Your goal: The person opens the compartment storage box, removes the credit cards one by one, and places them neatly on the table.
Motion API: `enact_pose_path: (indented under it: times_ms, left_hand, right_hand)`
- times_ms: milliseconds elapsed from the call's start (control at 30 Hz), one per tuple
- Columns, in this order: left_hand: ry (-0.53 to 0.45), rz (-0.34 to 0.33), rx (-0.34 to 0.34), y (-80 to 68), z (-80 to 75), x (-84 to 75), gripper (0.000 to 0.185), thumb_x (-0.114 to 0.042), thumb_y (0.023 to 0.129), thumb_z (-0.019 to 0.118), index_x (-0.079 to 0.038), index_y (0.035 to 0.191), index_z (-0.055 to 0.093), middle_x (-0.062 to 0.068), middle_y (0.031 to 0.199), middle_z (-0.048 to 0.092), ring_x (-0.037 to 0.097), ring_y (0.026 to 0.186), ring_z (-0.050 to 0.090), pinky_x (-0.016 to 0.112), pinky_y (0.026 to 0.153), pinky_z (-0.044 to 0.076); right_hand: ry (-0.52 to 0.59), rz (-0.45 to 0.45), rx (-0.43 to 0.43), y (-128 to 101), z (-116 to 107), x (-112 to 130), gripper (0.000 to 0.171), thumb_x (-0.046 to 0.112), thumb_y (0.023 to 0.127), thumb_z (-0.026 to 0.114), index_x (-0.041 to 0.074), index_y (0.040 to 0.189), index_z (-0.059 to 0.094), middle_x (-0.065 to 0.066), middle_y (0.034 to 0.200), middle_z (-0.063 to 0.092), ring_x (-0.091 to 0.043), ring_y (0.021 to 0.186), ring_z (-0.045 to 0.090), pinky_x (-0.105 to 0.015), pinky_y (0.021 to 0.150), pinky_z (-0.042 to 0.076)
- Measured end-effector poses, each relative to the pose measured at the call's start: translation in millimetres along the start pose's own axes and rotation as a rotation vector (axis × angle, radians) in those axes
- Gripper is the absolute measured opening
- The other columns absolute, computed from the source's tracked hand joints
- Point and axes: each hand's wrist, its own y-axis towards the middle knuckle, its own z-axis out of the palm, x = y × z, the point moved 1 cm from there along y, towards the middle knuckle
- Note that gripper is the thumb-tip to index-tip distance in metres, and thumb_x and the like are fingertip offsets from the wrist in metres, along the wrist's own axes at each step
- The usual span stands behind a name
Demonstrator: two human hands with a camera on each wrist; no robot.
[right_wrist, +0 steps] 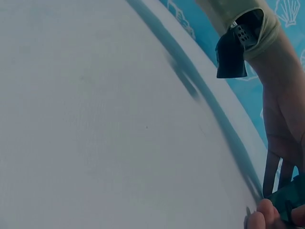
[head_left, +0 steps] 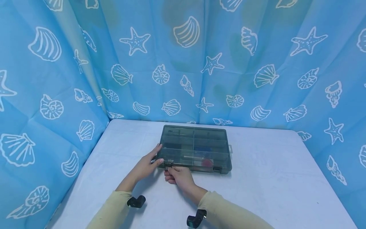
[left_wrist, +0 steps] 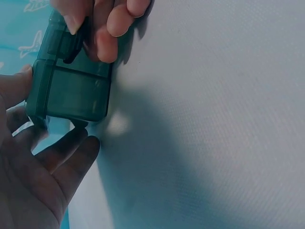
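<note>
From the head view, your left hand [head_left: 147, 165] braces the near left corner of the flat, smoke-grey translucent plastic compartment box [head_left: 195, 148], fingers laid fairly straight along its side. Your right hand [head_left: 178, 176] is at the small dark latch [head_left: 168, 164] on the box's front edge, fingers curled onto it. The box lies lid-down-shut in the middle of the white tabletop [head_left: 271, 165], its long axis running left to right across you, the latched front edge facing you. I judge you are at the unlatching step. The next move calls for a firm brace on the left while the second latch [head_left: 217, 168], further right, gets the same treatment.

From the left wrist view, the box corner [left_wrist: 71, 90] sits between your left thumb and fingers [left_wrist: 71, 157], which stay open against it. The right hand's fingertips [left_wrist: 107, 28] pinch the latch tab.

From the right wrist view, only fingertips [right_wrist: 262, 217] and a sliver of green-grey plastic show; the grip itself is hidden.
</note>
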Motion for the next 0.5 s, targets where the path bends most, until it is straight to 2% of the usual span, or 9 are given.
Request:
enact_pose_path:
  times_ms: [233,500]
  left_hand:
    - [-0.023,-0.027,-0.008,0.8,2.6,1.8,0.068,-0.026,0.106,0.058,-0.014,0.163,0.024,0.015,0.168,0.019,0.045,0.142,0.041,0.057,0.117,0.037]
    - [-0.028,-0.033,-0.008,0.5,3.8,0.5,0.068,-0.027,0.106,0.058,-0.012,0.163,0.024,0.018,0.168,0.018,0.047,0.144,0.037,0.06,0.119,0.032]
  right_hand:
    - [-0.016,-0.002,0.023,-2.5,-2.2,2.8,0.032,0.015,0.105,0.057,-0.012,0.119,0.069,-0.02,0.102,0.075,-0.017,0.084,0.075,-0.03,0.076,0.065]
    - [-0.007,-0.032,0.055,-4.9,-6.4,3.3,0.034,0.013,0.106,0.056,-0.015,0.123,0.065,-0.025,0.106,0.073,-0.019,0.083,0.075,-0.033,0.077,0.065]
